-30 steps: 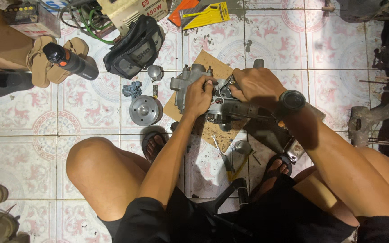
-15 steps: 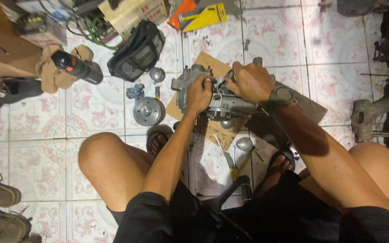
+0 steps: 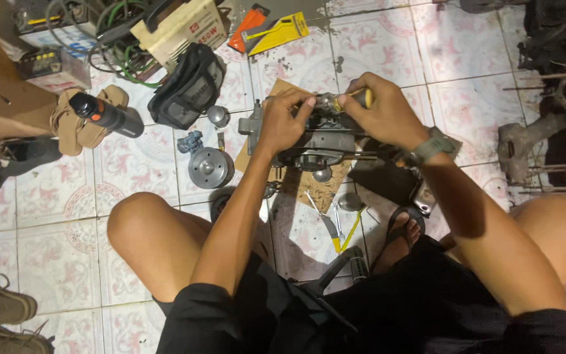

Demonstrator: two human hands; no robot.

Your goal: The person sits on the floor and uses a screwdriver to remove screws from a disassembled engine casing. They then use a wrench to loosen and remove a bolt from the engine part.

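I sit on a tiled floor with a grey metal engine part (image 3: 319,141) resting on a piece of brown cardboard (image 3: 309,183) between my knees. My left hand (image 3: 283,121) pinches a small metal piece at the top of the part. My right hand (image 3: 378,111) grips a yellow-handled tool (image 3: 360,98), its tip meeting my left fingertips. A watch sits on my right wrist. My hands hide the top of the part.
A round metal pulley (image 3: 209,167) and small metal pieces lie left of the part. Loose tools (image 3: 335,226) lie near my feet. A black bag (image 3: 188,85), a flashlight (image 3: 106,115) on sandals, boxes and cables sit at far left. Dark machine parts (image 3: 545,137) stand right.
Both hands have shifted from gripping the sides of the part to meeting at its top. My right hand now holds the yellow-handled tool against the spot my left fingers pinch.
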